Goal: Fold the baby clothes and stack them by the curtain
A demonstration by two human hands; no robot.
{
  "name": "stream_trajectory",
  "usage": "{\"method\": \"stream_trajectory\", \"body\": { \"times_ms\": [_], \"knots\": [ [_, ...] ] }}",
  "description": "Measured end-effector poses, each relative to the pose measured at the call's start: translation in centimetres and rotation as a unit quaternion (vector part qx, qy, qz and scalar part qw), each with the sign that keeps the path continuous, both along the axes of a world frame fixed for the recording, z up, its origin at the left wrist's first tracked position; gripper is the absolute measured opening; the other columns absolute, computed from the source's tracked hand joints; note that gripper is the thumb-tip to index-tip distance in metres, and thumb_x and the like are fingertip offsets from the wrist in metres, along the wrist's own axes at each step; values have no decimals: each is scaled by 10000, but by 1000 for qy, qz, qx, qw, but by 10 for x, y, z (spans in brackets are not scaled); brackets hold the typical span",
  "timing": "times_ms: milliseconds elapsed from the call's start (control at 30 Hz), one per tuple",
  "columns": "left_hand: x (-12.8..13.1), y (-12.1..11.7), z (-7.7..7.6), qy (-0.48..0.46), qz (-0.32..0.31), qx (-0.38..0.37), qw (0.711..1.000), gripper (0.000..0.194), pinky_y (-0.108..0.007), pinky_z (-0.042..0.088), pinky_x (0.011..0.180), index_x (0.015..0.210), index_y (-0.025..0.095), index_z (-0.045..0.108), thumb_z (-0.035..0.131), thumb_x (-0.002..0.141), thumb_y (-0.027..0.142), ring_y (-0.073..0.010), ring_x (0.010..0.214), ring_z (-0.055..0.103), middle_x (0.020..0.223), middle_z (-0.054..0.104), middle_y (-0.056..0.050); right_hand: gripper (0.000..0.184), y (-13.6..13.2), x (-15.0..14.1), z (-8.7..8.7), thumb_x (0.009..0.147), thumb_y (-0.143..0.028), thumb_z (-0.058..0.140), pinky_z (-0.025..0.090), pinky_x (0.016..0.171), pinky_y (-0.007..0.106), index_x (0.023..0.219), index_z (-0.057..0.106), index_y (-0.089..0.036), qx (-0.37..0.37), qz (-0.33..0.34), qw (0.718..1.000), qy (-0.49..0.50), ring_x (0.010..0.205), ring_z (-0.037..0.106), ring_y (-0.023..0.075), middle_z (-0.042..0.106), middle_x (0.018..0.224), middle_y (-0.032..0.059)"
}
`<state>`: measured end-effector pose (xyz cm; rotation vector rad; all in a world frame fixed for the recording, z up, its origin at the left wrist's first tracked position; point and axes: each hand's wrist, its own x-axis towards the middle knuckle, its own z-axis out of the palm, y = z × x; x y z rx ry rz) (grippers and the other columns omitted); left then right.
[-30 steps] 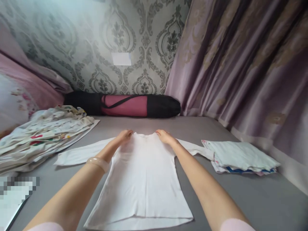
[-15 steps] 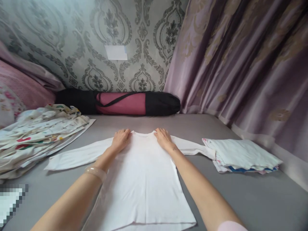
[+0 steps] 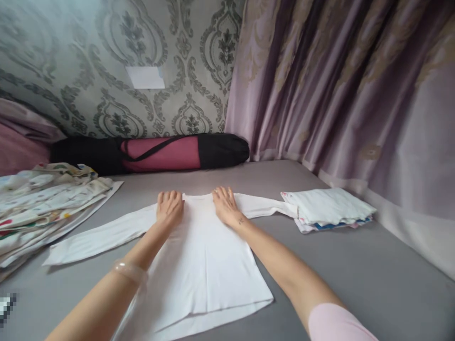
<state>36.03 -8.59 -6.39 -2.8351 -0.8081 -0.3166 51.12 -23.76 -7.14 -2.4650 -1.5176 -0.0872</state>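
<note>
A white long-sleeved shirt (image 3: pixel 209 255) lies spread on the grey sheet, collar away from me and hem towards me. My left hand (image 3: pixel 169 207) rests palm down on the shirt beside the left end of the neckline, its fingers stretched forward. On the other side of the neckline my right hand (image 3: pixel 225 204) lies flat on the cloth, fingers slightly apart. Neither hand shows a grip on the fabric. One sleeve reaches out to the left; the other runs right, its cuff touching a folded stack of clothes (image 3: pixel 330 206).
A heap of patterned clothes (image 3: pixel 46 203) lies at the left on the grey sheet (image 3: pixel 355 279). Along the patterned wall rests a long black and dark pink bag (image 3: pixel 163 154). Purple curtains (image 3: pixel 320 85) hang at the right. A blurred-out patch covers the lower left edge.
Both hands have gone from fingertips at the collar corners to lying flatter on the shoulders. The view has turned right, so everything sits further left.
</note>
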Motion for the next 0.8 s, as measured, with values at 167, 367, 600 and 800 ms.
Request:
{"method": "stream_trajectory", "body": {
  "times_ms": [167,367,600,800],
  "knots": [
    [-18,-12,-25,30,0,-108,994,577,-483,206,1140,1405,124,428,217,975,444,-298,1410,300,1508,391,-143,615,-15,-27,-7,990,-493,271,13,1165,507,1502,294,-154,-25,15,996,80,1476,54,269,159,1604,124],
    [-17,-6,-27,63,46,-167,983,657,-510,164,1162,1512,135,276,165,965,481,-308,1463,168,1586,231,-94,619,-13,-25,-12,988,-509,233,-3,1156,545,1513,280,-185,-26,9,996,85,1477,55,273,134,1610,108],
    [-29,-31,-17,73,11,-98,992,651,-539,207,1137,1467,73,358,238,951,452,-329,1442,235,1531,321,-193,623,-37,-33,8,990,-491,270,-22,1167,521,1514,266,-154,-40,64,989,124,1482,21,255,99,1609,138],
    [-88,-88,-44,31,-128,-77,988,660,-481,176,1170,1496,159,327,233,944,508,-260,1460,205,1559,285,-101,612,-99,-78,8,993,-514,256,-27,1174,515,1512,286,-192,-22,131,983,124,1479,60,259,177,1599,112]
  ]
}}
